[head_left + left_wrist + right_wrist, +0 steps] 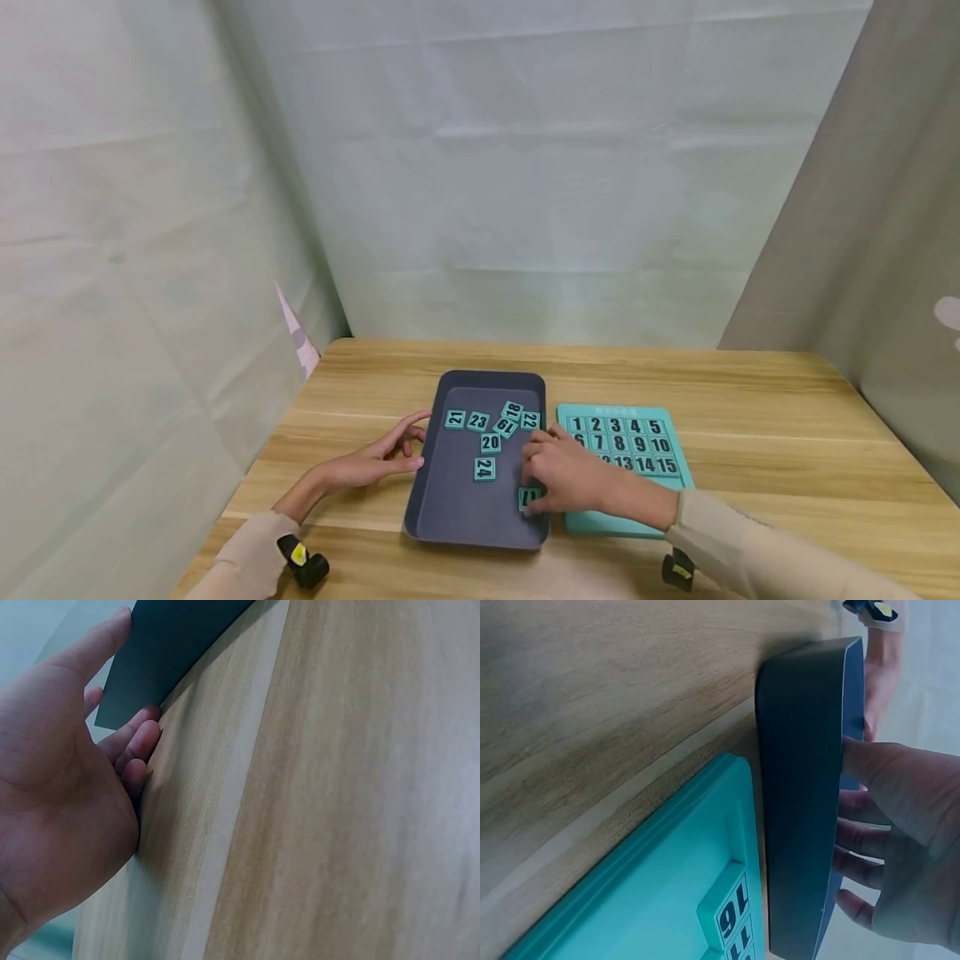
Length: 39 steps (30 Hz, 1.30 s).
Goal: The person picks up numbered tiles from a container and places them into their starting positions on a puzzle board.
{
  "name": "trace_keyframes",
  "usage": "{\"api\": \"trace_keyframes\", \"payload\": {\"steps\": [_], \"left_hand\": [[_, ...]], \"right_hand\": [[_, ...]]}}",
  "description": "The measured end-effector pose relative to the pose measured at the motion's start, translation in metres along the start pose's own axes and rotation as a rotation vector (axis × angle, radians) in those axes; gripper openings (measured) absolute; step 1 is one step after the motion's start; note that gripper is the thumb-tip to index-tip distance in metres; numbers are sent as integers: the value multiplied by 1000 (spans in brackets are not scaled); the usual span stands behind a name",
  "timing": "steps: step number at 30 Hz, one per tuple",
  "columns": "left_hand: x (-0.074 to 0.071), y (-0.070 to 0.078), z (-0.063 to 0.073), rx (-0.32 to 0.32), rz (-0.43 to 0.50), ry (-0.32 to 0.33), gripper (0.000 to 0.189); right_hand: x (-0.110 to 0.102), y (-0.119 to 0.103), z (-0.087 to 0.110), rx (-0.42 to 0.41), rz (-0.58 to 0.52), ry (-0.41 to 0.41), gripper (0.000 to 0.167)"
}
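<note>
Reaching into a dark grey rectangular tray (453,508) on a wooden table (787,467), the right hand (558,475) bends its thumb and fingers about number tile 17 (528,497), which lies by the tray's near right corner, close to the right long edge. The thumb stands at the tile's near side, the fingers beyond; whether they pinch it cannot be told. Its numeral's strokes run between the tray's near and far edges, but which end is the top is unclear; partly covered, the tile gives no certain long axis. The tray's own long axis runs from the table's near edge toward its far edge. The left hand (367,465), thumb and fingers spread apart, touches the tray's left long edge. Tile 24 (484,469) lies mid-tray, numeral sideways; tile 20 (491,442), upright to the wearer, lies beyond it. Nearer the far edge are tile 21 (454,419), sideways, tile 23 (477,422), roughly upright, and tile 22 (530,420). A teal number board (677,482) lies just beside the tray's right long edge.
</note>
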State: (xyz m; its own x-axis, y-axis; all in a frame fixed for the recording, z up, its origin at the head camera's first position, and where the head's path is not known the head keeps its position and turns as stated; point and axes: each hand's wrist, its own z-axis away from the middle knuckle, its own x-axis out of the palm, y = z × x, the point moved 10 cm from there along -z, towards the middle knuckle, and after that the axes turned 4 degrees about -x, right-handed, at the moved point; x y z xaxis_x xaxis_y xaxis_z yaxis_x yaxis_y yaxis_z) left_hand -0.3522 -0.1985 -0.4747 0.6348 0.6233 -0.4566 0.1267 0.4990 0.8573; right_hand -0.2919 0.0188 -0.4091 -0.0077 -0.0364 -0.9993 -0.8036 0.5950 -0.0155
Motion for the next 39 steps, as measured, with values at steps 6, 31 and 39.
{"api": "trace_keyframes", "payload": {"steps": [6, 31, 39], "left_hand": [[-1, -1, -2, 1, -4, 7, 73], [-4, -5, -6, -10, -22, 0, 74], [-9, -5, -4, -5, -33, 5, 73]], "right_hand": [[2, -2, -3, 2, 11, 4, 27], [-55, 22, 42, 67, -58, 218, 18], [-36, 51, 83, 124, -33, 184, 20]]}}
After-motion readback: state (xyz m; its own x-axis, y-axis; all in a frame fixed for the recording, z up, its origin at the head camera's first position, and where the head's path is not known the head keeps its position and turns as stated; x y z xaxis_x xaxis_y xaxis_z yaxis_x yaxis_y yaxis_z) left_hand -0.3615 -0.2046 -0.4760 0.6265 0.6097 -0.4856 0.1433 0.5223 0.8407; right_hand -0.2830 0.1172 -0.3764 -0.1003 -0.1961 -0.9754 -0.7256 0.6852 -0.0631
